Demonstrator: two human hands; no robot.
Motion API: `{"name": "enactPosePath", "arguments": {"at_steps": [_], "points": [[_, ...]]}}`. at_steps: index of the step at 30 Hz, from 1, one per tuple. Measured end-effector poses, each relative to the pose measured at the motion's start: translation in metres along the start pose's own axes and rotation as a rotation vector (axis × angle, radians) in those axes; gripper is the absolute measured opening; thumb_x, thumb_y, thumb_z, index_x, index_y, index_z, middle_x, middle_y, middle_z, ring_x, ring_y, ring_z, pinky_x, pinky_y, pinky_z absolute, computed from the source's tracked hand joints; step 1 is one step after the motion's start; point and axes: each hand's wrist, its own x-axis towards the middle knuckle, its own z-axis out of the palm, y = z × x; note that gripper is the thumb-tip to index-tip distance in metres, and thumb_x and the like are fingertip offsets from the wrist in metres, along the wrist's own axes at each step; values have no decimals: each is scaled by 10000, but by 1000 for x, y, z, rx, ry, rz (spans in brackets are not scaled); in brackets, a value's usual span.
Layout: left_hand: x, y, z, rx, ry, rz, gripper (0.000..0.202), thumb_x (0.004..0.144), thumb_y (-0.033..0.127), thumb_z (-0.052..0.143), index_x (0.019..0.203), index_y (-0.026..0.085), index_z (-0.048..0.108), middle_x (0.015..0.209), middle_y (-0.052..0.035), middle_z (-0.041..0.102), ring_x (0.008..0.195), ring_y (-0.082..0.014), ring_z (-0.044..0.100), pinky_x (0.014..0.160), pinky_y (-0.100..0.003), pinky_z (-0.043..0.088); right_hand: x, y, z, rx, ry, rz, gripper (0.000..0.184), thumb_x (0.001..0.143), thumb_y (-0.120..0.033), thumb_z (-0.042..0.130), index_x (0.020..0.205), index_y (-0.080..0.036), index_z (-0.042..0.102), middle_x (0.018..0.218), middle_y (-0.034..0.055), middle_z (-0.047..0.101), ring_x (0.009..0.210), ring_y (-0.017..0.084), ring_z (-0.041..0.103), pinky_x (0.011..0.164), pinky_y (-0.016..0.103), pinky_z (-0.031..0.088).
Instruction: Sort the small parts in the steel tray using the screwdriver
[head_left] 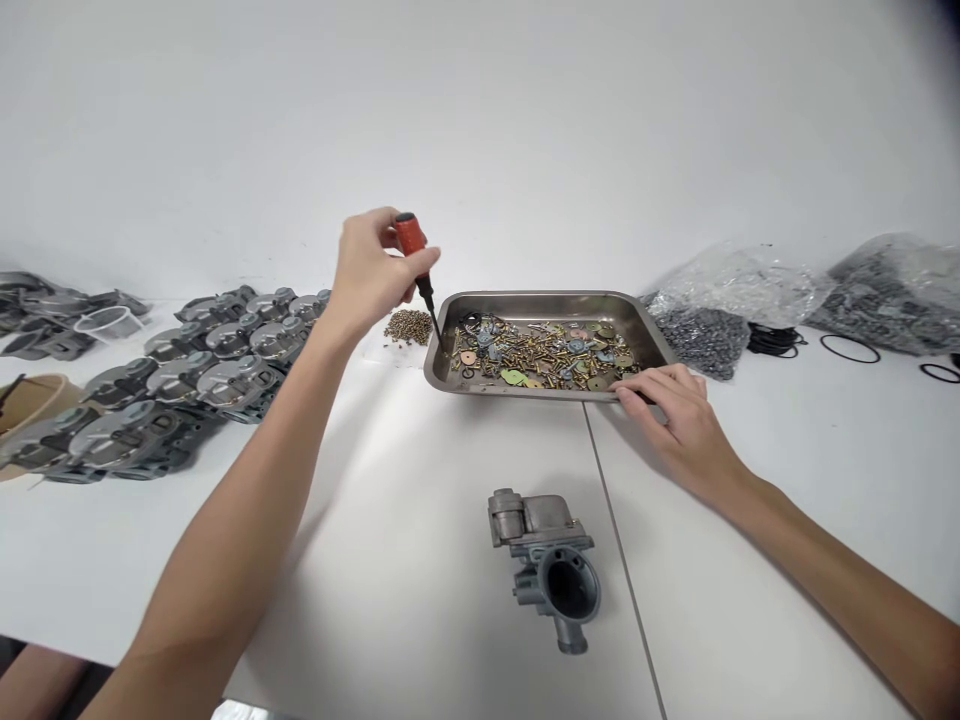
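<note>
My left hand (379, 265) is closed around a screwdriver (410, 235) with a red and black handle. Its dark shaft points down, the tip at the left end of a metal tray (517, 394). Inside the tray lie many small brass screws (536, 350), washers and flat metal plates. At the tray's near right corner, my right hand (671, 410) grips the rim, fingers over it and thumb on the outer side; part of the fingertips is hidden. A grey metal carburetor (547, 570) rests on the table in front of me, its round bore facing me.
Rows of carburetors (202, 370) stand at left, near a clear plastic cup (109, 323) and a tan container (37, 405). A pile of small brass parts (409, 327) lies left of the tray. Right of it are bags of grey parts (701, 335) and black rubber rings (850, 348).
</note>
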Motion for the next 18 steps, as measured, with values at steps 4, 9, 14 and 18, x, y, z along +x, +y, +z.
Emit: {"name": "enactPosePath", "arguments": {"at_steps": [4,9,14,18], "points": [[6,-7,-17,14,171,67,218,749,300,685,763,187,499,791,-26,606,485,-61,488,397,-243,368,0,1,0,1,2,1,287,989,-402,416,906,-233,633,910,37,698,923,256,533,808,423,349],[16,-42,-18,52,224,-15,238,731,322,692,807,183,516,786,-27,605,466,-68,497,384,-242,404,0,1,1,-4,3,6,300,987,-415,410,901,-235,634,915,43,696,923,258,539,798,422,355],[19,-61,-11,56,212,-7,261,701,337,699,832,188,531,801,-43,629,521,-92,542,383,-203,420,0,1,1,3,6,0,275,988,-399,419,901,-240,625,921,46,698,917,266,535,804,442,352],[18,-63,-10,69,175,1,253,700,314,705,833,180,536,806,-66,634,533,-107,564,408,-210,442,0,0,1,15,-2,8,256,987,-392,422,907,-251,620,923,50,702,923,278,529,810,461,348]]}}
